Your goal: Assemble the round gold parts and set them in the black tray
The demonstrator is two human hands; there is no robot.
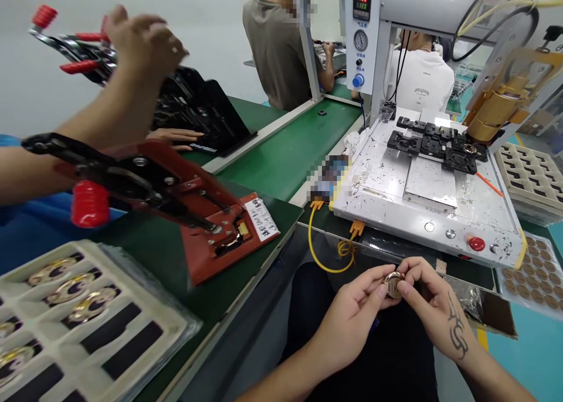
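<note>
Between my two hands, above my lap, is a small round gold-rimmed piece (393, 286) with a flat brownish face turned up. My left hand (354, 314) pinches its left side between thumb and fingers. On the opposite side, the thumb and fingertips of my right hand (428, 293) are closed on its rim. The fingers hide part of the edge, and the marks on the face are too small to read. Beyond my hands stands the white machine base (396, 214), bearing a black fixture (433, 141) with a gold-coloured ring piece (470, 149) at its right end.
To the left, a co-worker's hand (141, 38) is raised by red-handled clamps (79, 67). A red toggle press (211, 232) and a tray of gold parts (65, 343) stand nearer. A gold cylinder (490, 112) overhangs the machine. Brown discs (534, 270) lie at right; a yellow cable (311, 238) hangs ahead.
</note>
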